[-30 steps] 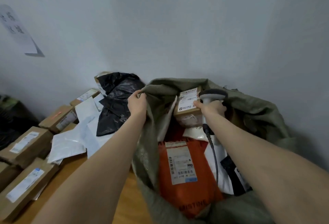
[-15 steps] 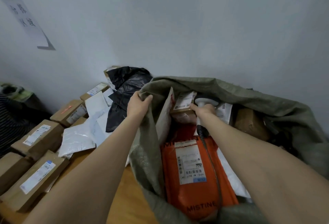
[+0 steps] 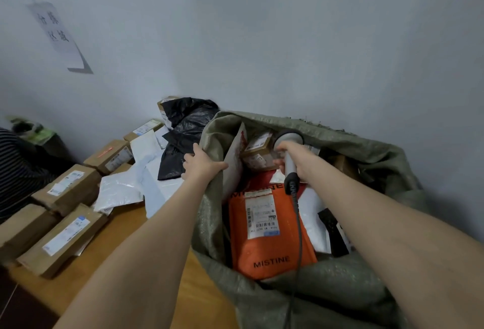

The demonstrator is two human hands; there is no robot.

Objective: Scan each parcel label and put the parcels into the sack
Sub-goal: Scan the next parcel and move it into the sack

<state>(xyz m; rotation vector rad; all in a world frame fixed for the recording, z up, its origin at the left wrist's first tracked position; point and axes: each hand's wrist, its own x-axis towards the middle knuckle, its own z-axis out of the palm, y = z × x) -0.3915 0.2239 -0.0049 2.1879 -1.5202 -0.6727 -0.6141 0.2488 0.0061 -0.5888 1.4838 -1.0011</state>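
1. Closest to me, the near wall of the grey-green woven sack slumps on the light wooden table. A thin dark cable trails over it from below the right fingers.
2. Inside the sack, lower and nearer than both sets of fingers, lies an orange plastic mailer printed MISTINE, its white label facing up. Just right of it, under the right forearm, sits a white plastic parcel with a black patch.
3. The right hand is down in the sack's mouth. Its fingers are curled tight round the handle of a grey handheld barcode scanner, whose head rises above the knuckles.
4. Just left of those fingertips, a small brown cardboard box with a white label sits tilted in the far part of the sack. I can't tell whether the fingers hold it too.
5. The left hand grips the sack's left rim, thumb hooked inside and fingers wrapped over the outside. A flat white mailer stands on edge between that thumb and the small box.
6. On the table left of the left fingers lie crumpled white plastic mailers. Just beyond the fingers is a black plastic bag. Further left are labelled brown cardboard boxes.
7. Farthest off, a paper sign hangs on the grey wall, and a striped sleeve shows at the left edge.
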